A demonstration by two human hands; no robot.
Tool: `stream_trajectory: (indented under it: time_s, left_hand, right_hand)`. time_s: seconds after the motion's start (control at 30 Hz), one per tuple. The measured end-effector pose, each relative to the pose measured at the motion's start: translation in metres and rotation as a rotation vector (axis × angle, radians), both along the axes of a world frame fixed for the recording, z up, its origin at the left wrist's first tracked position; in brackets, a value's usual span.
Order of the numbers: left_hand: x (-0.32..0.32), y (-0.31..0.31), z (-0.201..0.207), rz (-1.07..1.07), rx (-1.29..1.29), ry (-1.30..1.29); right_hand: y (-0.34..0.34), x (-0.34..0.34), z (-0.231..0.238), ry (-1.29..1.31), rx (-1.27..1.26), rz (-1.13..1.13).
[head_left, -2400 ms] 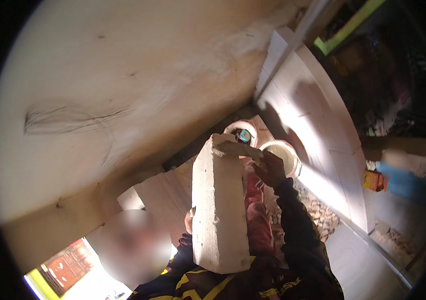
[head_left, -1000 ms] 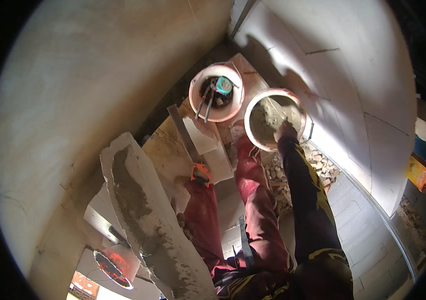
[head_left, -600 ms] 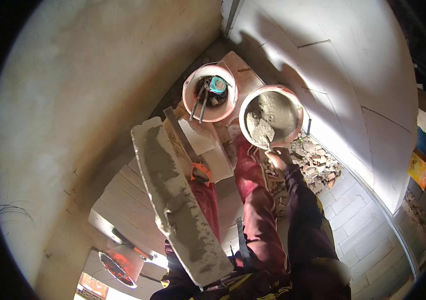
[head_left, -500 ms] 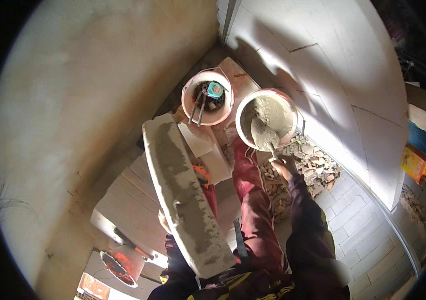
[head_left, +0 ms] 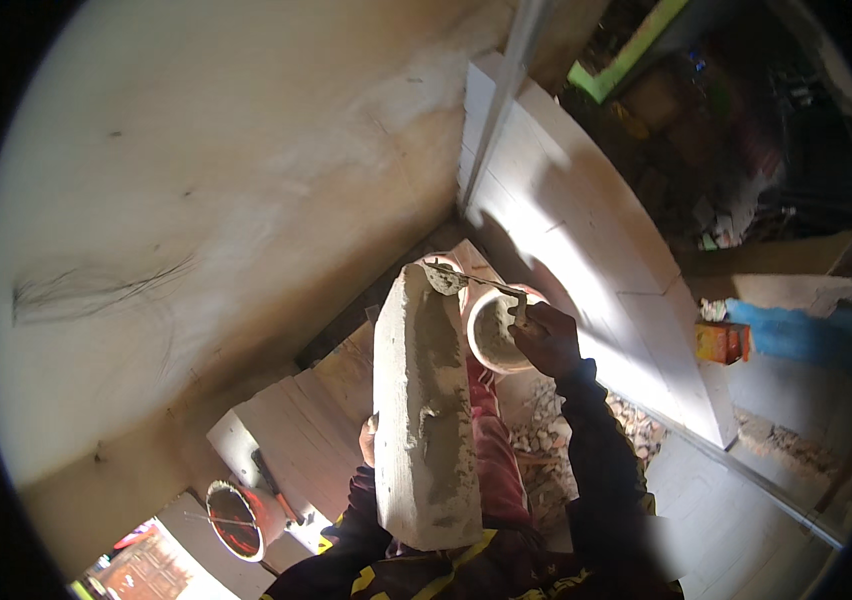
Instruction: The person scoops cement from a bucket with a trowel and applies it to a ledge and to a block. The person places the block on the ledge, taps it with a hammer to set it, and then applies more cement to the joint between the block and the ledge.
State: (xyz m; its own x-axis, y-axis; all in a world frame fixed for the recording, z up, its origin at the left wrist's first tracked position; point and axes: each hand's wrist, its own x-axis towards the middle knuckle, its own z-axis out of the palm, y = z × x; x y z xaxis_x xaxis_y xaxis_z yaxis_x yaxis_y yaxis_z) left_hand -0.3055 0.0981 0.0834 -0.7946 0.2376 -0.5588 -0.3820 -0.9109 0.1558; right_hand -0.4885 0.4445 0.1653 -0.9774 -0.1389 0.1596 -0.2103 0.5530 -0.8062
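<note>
A long pale block stands tilted up in front of me, its right-hand face smeared with grey mortar. My left hand grips its left side; most of the fingers are hidden behind the block. My right hand is closed around the handle of a trowel, whose mortar-coated blade lies at the block's far upper end. Just beneath my right hand, a bucket holds wet grey mortar. A second bucket is mostly covered by the block and trowel.
Broken rubble lies right of my legs. A pale block wall rises at the right, beside an upright metal profile. At lower left are stacked blocks and a reddish bucket. An orange box sits beyond the wall.
My right hand has lifted the trowel out of the mortar bucket and brought it left to the block's upper end. The block is now more upright, and the view has shifted.
</note>
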Motion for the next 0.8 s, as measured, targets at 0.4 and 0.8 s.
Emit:
stream_trajectory:
  time_s: [0.4, 0.8]
  left_hand:
    - [-0.012, -0.019, 0.104, 0.237, -0.143, 0.283]
    - [-0.012, -0.062, 0.174, 0.390, -0.054, 0.461]
  right_hand:
    - [-0.069, 0.063, 0.240, 0.351, 0.159, 0.326]
    - [-0.094, 0.143, 0.350, 0.554, 0.233, 0.599]
